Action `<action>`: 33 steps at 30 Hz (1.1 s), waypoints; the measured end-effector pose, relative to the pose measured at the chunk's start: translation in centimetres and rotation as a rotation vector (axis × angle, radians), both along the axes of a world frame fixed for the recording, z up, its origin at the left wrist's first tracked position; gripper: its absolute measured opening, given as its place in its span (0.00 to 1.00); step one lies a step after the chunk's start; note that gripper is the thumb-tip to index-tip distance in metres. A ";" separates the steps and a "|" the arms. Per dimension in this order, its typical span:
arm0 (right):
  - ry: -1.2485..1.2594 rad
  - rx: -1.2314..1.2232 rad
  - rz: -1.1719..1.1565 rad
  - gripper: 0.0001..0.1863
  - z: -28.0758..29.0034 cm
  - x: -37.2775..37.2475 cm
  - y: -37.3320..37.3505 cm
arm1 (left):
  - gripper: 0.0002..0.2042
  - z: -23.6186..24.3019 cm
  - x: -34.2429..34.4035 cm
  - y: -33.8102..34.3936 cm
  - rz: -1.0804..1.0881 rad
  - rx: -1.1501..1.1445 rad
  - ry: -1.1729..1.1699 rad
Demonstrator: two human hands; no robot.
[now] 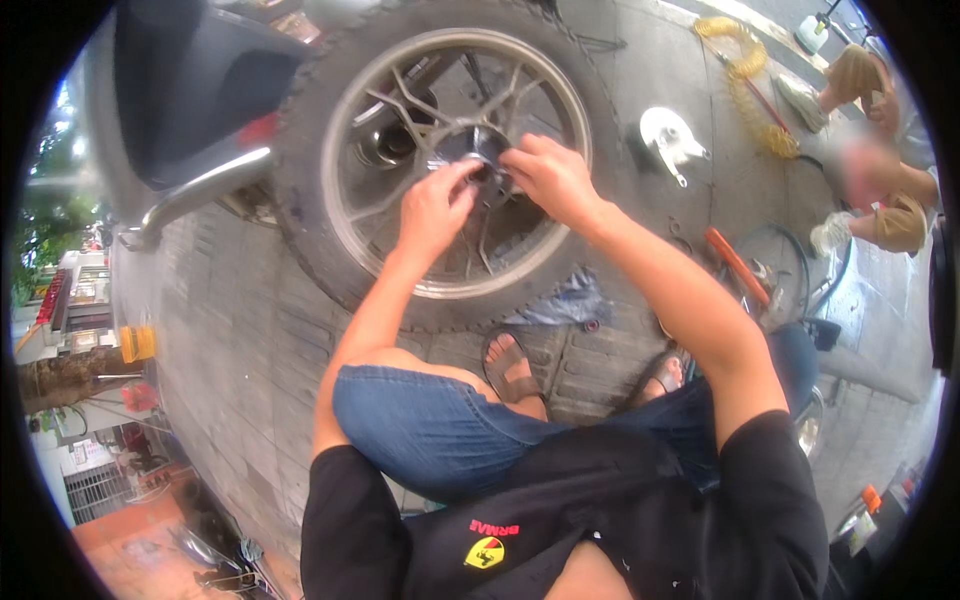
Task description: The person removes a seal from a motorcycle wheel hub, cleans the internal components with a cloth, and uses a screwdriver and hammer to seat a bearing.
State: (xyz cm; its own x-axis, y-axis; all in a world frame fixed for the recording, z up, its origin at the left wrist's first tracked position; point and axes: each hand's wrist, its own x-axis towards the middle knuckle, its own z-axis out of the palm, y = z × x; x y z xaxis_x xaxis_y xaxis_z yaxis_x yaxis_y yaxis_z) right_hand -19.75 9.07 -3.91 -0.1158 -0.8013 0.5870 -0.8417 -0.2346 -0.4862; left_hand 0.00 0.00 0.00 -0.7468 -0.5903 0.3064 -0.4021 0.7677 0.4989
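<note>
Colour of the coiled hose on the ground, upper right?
Yellow. The coiled hose shows best in the head view, the only one.

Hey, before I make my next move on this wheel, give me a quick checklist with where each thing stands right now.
1. Both hands at the hub: ok. The left hand and right hand meet at the wheel hub.
2. Grip on any small part: cannot tell. The fingers hide what they hold.
3. Silver disc with lever arm set aside: ok. It lies on the pavement, apart from the tyre.
4. Yellow coiled hose away from the wheel: ok. It lies off to the right.
5. Hand protection: not ok. Both are bare.
6. Foot protection: not ok. Open sandals.
</note>
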 end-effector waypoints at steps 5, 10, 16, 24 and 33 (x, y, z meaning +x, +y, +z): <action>0.081 -0.105 0.100 0.09 -0.2 -1.2 -0.6 | 0.10 -0.8 -0.6 -0.7 -0.001 -0.054 -0.060; 0.047 -0.098 0.078 0.08 -0.5 -1.3 -0.3 | 0.08 -0.1 -1.1 0.1 0.024 -0.026 0.000; -0.779 0.315 0.166 0.10 -1.0 0.5 4.9 | 0.08 -0.2 -1.0 3.0 -0.037 0.553 0.077; -1.376 0.610 0.099 0.11 -3.9 2.8 11.3 | 0.12 -5.6 -0.6 6.6 -0.014 1.491 0.185; -1.596 0.496 -0.058 0.12 -4.8 6.0 11.4 | 0.07 -6.3 -1.5 6.0 0.058 1.416 0.255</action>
